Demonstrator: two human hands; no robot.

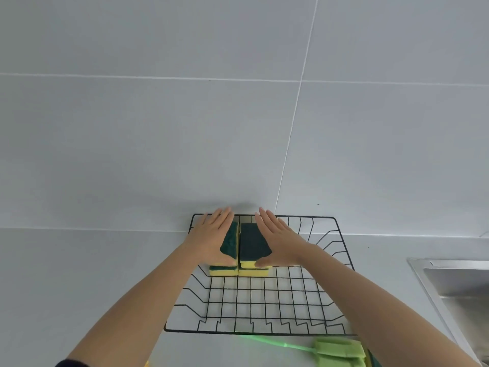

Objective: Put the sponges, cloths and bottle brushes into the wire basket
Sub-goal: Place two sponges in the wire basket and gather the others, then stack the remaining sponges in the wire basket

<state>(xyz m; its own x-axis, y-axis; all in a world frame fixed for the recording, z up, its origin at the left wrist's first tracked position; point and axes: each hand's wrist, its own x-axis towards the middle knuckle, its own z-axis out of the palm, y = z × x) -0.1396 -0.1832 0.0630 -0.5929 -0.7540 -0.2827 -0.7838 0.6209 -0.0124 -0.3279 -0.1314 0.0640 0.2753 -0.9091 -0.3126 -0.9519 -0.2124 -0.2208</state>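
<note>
A black wire basket sits on the grey counter against the tiled wall. In its far half stand two stacks of yellow sponges with dark green tops, side by side. My left hand lies flat on the left stack, thumb at its front. On the right stack my right hand rests the same way, fingers straight and together. A light green bottle brush lies on the counter just in front of the basket, its thin handle pointing left. No cloths are visible.
A steel sink is set into the counter at the right. The grey tiled wall rises directly behind the basket. Bare counter stretches to the left.
</note>
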